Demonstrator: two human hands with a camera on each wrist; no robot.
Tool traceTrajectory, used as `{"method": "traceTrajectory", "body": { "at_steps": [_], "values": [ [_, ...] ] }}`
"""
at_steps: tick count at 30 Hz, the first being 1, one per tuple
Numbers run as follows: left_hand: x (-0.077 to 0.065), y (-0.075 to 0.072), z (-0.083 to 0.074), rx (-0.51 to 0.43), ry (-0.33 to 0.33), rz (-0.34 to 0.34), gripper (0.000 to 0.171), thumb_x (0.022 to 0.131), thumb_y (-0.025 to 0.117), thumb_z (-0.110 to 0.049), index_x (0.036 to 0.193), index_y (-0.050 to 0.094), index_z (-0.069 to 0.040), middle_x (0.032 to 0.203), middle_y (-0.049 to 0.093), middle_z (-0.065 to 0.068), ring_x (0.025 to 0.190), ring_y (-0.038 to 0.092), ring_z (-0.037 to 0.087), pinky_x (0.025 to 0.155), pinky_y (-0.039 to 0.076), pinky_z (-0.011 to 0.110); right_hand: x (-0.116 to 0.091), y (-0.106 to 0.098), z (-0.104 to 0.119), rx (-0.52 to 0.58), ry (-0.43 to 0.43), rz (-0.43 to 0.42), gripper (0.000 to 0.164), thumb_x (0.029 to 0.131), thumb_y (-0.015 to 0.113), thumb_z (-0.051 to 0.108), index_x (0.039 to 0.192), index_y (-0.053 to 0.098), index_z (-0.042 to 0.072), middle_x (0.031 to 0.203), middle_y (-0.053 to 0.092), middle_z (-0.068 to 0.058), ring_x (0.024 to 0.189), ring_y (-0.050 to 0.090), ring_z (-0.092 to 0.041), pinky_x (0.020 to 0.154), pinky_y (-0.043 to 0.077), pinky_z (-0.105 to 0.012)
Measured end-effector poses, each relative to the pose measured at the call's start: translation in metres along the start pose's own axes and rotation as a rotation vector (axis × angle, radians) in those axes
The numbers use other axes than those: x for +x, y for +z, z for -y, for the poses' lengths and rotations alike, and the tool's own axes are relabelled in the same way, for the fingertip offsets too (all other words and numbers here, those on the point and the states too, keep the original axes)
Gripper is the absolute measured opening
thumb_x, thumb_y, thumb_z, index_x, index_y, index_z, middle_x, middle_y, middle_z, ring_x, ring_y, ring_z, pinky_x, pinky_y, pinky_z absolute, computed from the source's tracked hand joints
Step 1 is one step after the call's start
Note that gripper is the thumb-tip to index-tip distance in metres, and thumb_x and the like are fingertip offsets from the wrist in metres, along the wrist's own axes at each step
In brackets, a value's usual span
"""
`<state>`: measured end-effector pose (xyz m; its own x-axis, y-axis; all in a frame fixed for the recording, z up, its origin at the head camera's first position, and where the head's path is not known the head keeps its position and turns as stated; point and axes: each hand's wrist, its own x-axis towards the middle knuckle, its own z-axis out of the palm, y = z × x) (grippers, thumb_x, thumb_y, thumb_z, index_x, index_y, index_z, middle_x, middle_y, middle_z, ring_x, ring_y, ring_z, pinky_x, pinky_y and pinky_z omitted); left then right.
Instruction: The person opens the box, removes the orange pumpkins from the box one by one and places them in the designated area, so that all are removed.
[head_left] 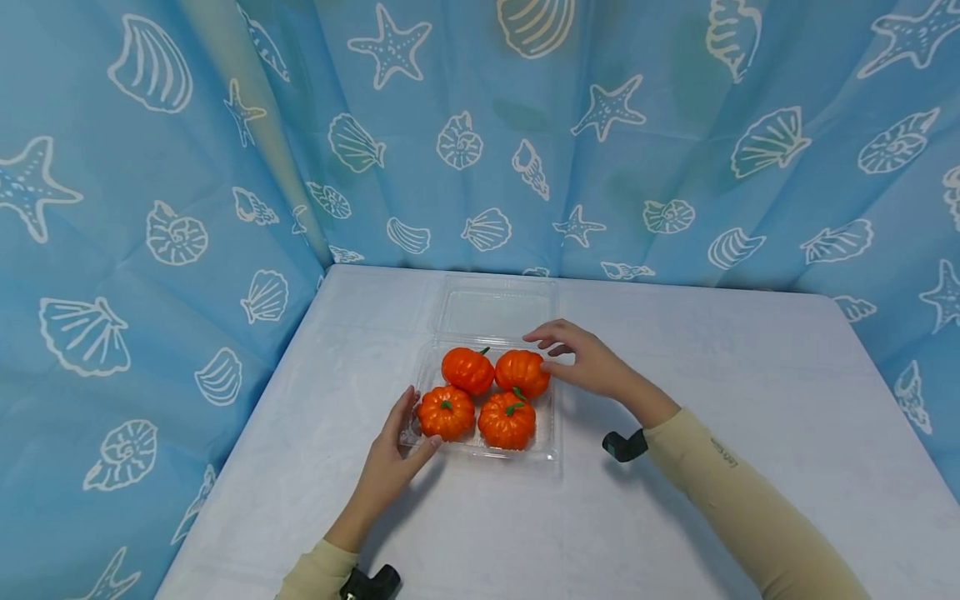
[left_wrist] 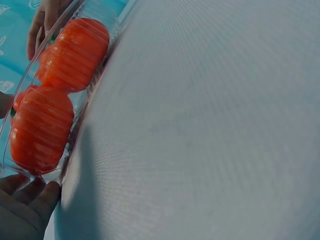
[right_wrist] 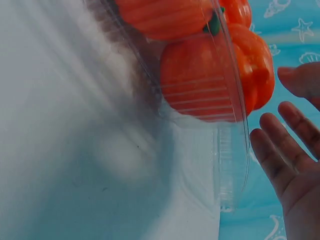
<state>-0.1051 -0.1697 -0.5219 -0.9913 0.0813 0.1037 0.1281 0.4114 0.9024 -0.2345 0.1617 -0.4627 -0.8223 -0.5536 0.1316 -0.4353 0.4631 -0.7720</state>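
Note:
Several small orange toy pumpkins with green stems sit in two rows in a clear plastic container. Its clear lid lies folded back behind it. My left hand rests against the container's left end with fingers and thumb spread. In the left wrist view, the fingertips touch the outside of the wall. Over the back right corner hovers my right hand, its thumb close to the back right pumpkin. In the right wrist view, the fingers are loosely extended, holding nothing.
The container stands on a table covered with a white cloth. A blue curtain printed with shells and starfish hangs behind the table and along its left side. Black wrist devices show under both sleeves.

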Motion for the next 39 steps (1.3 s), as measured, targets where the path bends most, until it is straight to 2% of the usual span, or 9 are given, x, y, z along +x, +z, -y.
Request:
{"method": "traceTrajectory", "body": {
  "at_steps": [8,22,33,39],
  "values": [
    [0.0,0.0,-0.001,0.006,-0.007,0.001,0.086,0.092,0.076,-0.027,0.161,0.028,-0.01,0.16,0.041,0.01,0.147,0.038,0.03,0.118,0.031,0.054,-0.003,0.006,0.005,-0.018,-0.032,0.047,0.044,0.092,0.075,0.013,0.135,0.066,0.016,0.137,0.057,-0.006,0.125,0.056,-0.029,0.103,0.05,-0.054],
    [0.0,0.0,0.0,-0.002,0.0,0.002,0.086,0.092,0.076,-0.027,0.161,0.028,-0.01,0.16,0.041,0.011,0.147,0.038,0.03,0.118,0.031,0.053,-0.003,0.015,0.011,-0.148,-0.005,0.14,0.044,0.092,0.074,0.013,0.135,0.067,0.022,0.149,0.049,-0.009,0.14,0.042,-0.034,0.112,0.041,-0.057],
    [0.0,0.001,0.004,-0.004,0.007,-0.001,0.086,0.092,0.076,-0.027,0.161,0.027,-0.009,0.16,0.041,0.013,0.147,0.037,0.031,0.116,0.033,0.053,-0.004,0.018,0.009,-0.174,-0.026,0.139,0.046,0.093,0.073,0.01,0.137,0.066,0.022,0.149,0.05,-0.008,0.139,0.043,-0.033,0.111,0.043,-0.054],
    [0.0,0.001,0.003,-0.047,0.006,0.001,0.086,0.092,0.076,-0.024,0.161,0.027,-0.009,0.16,0.039,0.013,0.148,0.037,0.031,0.113,0.038,0.052,-0.004,0.018,0.01,-0.166,-0.014,0.133,0.045,0.093,0.072,0.009,0.136,0.066,0.022,0.148,0.05,-0.007,0.139,0.043,-0.033,0.111,0.044,-0.054]
  ]
}}
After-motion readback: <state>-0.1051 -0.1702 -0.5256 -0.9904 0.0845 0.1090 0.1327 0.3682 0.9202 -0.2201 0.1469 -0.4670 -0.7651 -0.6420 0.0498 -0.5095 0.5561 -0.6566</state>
